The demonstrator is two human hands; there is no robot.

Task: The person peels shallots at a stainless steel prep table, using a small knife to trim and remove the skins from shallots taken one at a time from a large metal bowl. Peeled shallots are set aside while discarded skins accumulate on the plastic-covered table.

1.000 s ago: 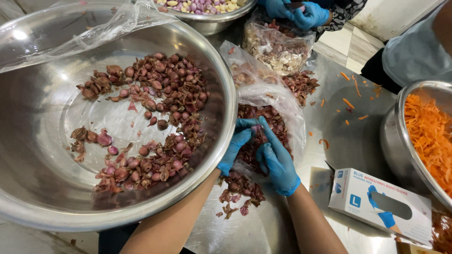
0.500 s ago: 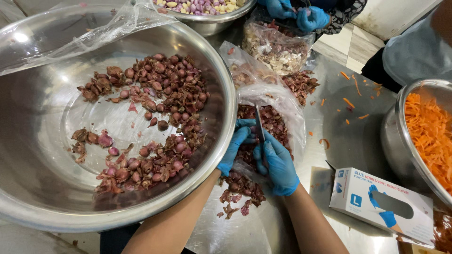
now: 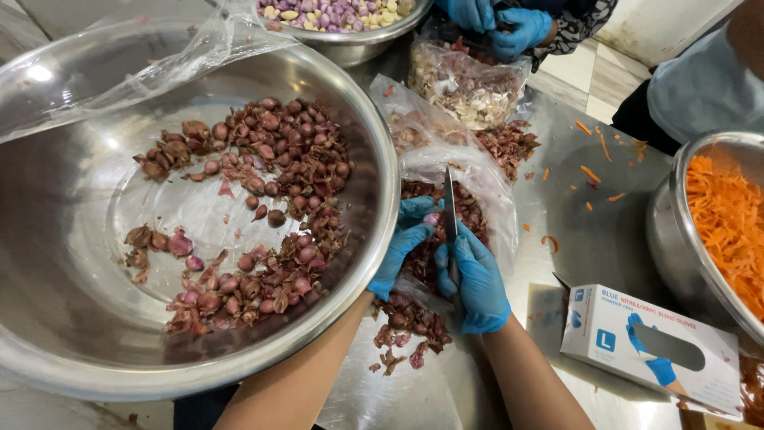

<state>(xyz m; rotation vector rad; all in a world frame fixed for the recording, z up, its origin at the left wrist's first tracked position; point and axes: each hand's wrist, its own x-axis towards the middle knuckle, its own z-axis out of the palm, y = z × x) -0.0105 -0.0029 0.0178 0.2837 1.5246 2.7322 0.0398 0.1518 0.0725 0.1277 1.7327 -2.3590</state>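
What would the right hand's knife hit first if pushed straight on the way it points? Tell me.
Probably the clear plastic bag of shallot skins: the right hand holds the knife with its blade pointing away over that bag. Farther on lies the bag of peelings; depth is unclear.

A large steel bowl (image 3: pixel 48 263) on the left holds unpeeled red shallots (image 3: pixel 263 167) and loose skins, with a clear plastic sheet (image 3: pixel 103 68) draped over its far rim. Beyond it, a smaller steel bowl (image 3: pixel 358 44) carries peeled shallots (image 3: pixel 334 12). A plastic bag of peelings (image 3: pixel 465 87) lies near it. On the right, a steel bowl (image 3: pixel 668 231) is filled with shredded carrot (image 3: pixel 728 215); carrot shreds (image 3: pixel 593 171) scatter over the steel bench (image 3: pixel 581 239). A box of blue gloves (image 3: pixel 649 346) lies nearest.
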